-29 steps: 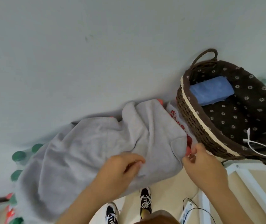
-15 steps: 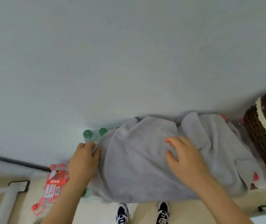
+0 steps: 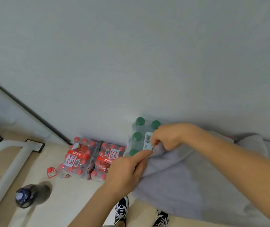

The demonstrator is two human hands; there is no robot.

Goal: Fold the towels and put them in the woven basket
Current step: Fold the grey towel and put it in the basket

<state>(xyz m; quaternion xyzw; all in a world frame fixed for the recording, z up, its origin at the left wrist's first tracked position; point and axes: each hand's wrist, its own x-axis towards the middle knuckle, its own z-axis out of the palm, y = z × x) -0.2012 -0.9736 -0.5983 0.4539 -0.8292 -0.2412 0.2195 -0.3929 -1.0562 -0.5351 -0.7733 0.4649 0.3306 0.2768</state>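
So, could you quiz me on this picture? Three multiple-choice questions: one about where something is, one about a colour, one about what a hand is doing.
1. Where is the dark bottle?
A. On the floor, left of the red-capped packs
B. On a shelf
C. In a hand

2. What colour are the caps on the bottle pack beside the grey towel?
A. Yellow
B. Green
C. Black

3. What is the right hand doing?
A. Hanging free
B. Holding a bottle
C. Pinching the grey towel's corner

Answers: 1 A, it sits on the beige floor apart from the packs. 2 B, round green tops show by the hands. 3 C, its curled fingers close on the towel's edge.
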